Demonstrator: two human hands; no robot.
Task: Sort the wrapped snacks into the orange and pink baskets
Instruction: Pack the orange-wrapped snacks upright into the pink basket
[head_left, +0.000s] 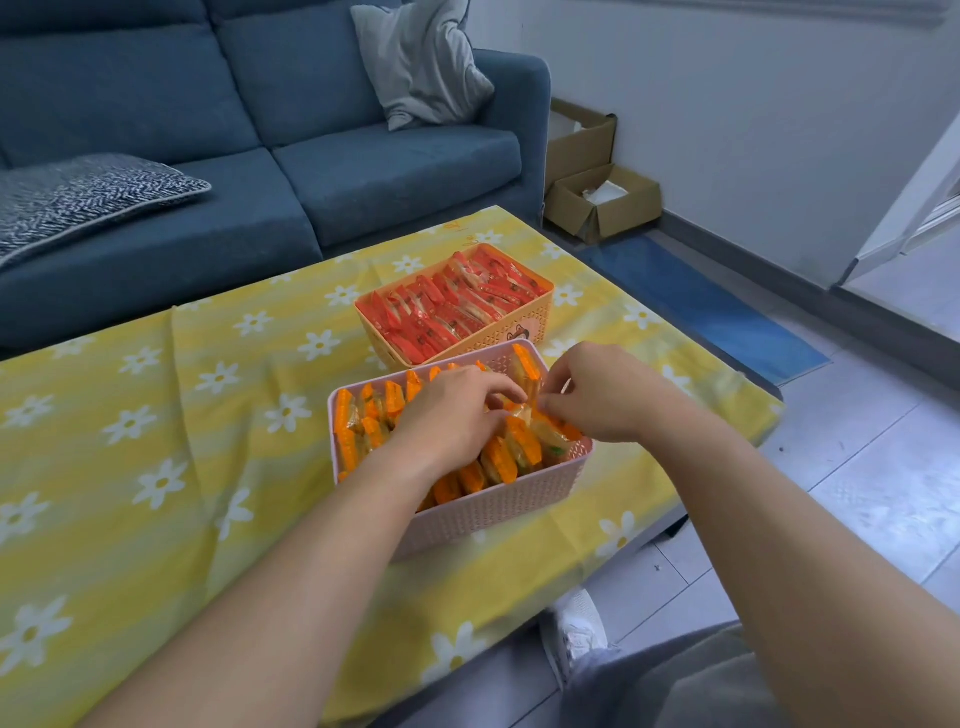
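Note:
A pink basket (498, 506) stands near the table's front right, packed with orange-wrapped snacks (511, 454) standing on edge. Behind it, an orange basket (535, 319) holds rows of red-wrapped snacks (457, 306). Both my hands are inside the pink basket. My left hand (449, 418) lies over the middle of the orange snacks, fingers curled down among them. My right hand (597, 392) pinches an orange-wrapped snack at the basket's far right side. The packets under my palms are hidden.
The baskets stand on a low table with a yellow daisy tablecloth (182, 441). A blue sofa (260, 171) with cushions runs behind it. Cardboard boxes (602, 200) and a blue mat (711, 306) lie on the floor at right. My white shoe (574, 631) is under the table edge.

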